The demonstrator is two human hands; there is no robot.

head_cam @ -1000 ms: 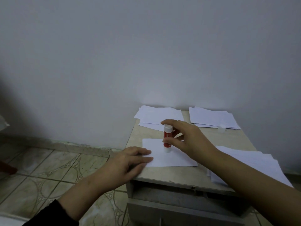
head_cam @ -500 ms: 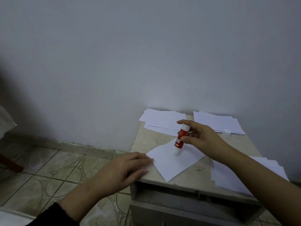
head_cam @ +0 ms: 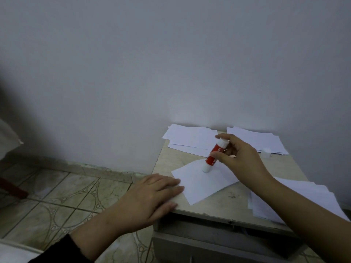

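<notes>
Fingers [head_cam: 227,137] of the right hand [head_cam: 241,160] were curled round the glue stick [head_cam: 214,155], with the index over its top end and the thumb against the red barrel. The stick stood tilted, its white tip down on the loose sheet [head_cam: 205,185] just below the fingertips. The left hand [head_cam: 152,196] lay flat, fingers straight and close together. Its tips touched the sheet's left edge at the corner of the table [head_cam: 218,207]. A small white cap [head_cam: 266,151] stood beyond the right knuckles, beside a paper stack [head_cam: 254,138]. A second stack [head_cam: 190,137] lay beyond the index fingertip, and a third [head_cam: 303,194] under the right forearm.

Assessment: glue was being applied to the sheet.

Recommendations: the left fingertips should bear further onto the paper, since a hold at the very edge may let the sheet swivel under the stroke. Strokes should run away from the holding fingers, not towards them, so the paper is drawn taut rather than buckled. Pressure should be light and even. The glue should stop short of the margin, sparing the table.
</notes>
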